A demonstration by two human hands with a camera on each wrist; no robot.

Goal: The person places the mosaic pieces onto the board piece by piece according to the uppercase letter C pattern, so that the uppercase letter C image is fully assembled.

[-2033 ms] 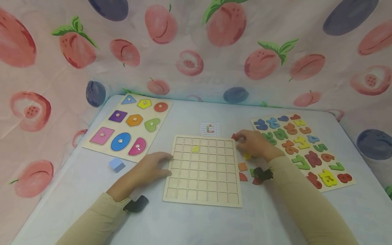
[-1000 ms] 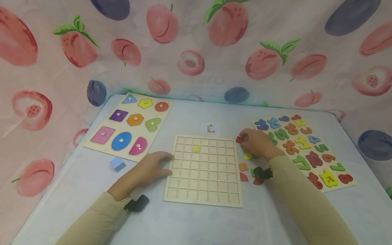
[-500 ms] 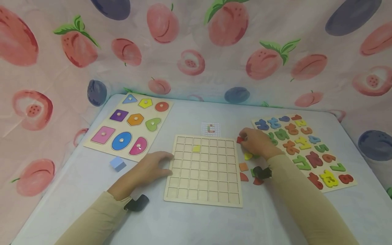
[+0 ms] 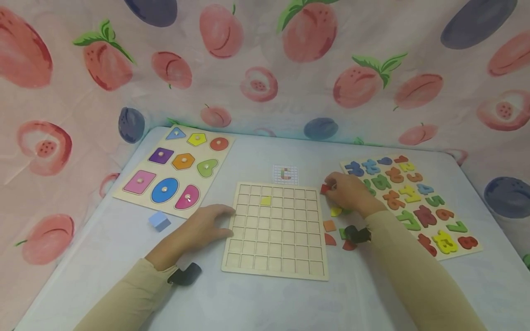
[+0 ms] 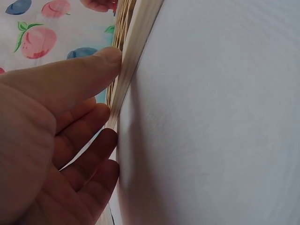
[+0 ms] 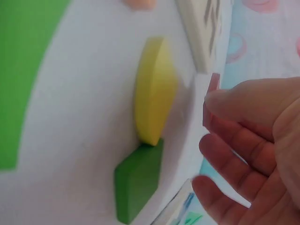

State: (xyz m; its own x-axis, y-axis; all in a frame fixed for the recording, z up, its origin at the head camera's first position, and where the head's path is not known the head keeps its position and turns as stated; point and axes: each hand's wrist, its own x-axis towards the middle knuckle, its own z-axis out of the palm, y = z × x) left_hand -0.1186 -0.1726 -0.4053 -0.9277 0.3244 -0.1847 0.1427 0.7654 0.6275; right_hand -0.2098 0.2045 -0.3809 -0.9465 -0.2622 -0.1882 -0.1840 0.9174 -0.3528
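My left hand [image 4: 200,227] rests its thumb and fingertips against the left edge of a wooden grid board [image 4: 275,243], fingers loosely extended. A yellow square [image 4: 266,201] sits in one cell of the board's second row. Just beyond the board's upper right corner, my right hand [image 4: 348,191] pinches a small red piece [image 4: 325,189] between thumb and forefinger. In the right wrist view the red piece [image 6: 214,82] shows edge-on, partly covered by the thumb. Below that hand lie a yellow rounded piece [image 6: 154,91] and a green piece [image 6: 138,183] touching it.
Beside the board's right edge lie loose orange [image 4: 329,225], green [image 4: 342,233] and red [image 4: 330,239] pieces. A small pattern card [image 4: 285,174] lies behind the board. A knobbed shape puzzle [image 4: 136,196] is at left, a blue block [image 4: 159,221] near it, a number puzzle [image 4: 455,250] at right.
The red piece has turned in my right fingers and shows more of its face than two seconds ago. Over the last half second, little differs. My left hand stays at the board.
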